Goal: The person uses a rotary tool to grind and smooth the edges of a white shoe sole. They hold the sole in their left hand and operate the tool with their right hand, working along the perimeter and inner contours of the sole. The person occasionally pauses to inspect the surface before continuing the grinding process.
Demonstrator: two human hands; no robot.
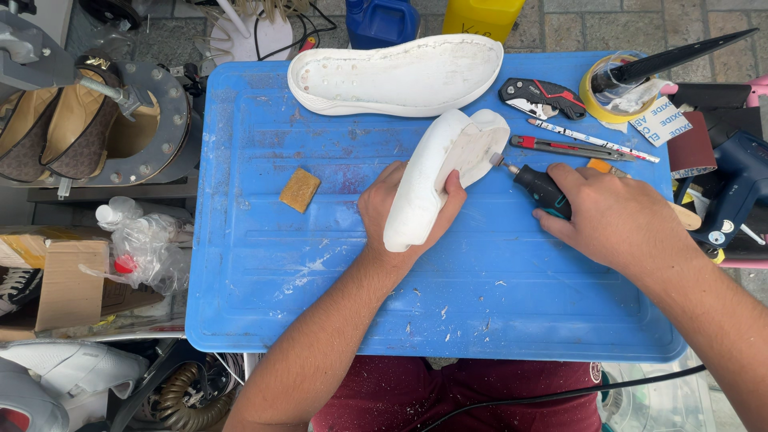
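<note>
Spanning most of the view, the blue plastic bench [264,304] carries a whole white rubber shoe sole [396,76] at its far edge. Nearer, a second white sole [436,172] stands on edge mid-bench, the left hand [392,212] with fingers wrapped around it. The right hand [612,216] grips a black rotary tool [540,188], its tip touching that sole. A small tan sponge block [300,190] lies to the left.
</note>
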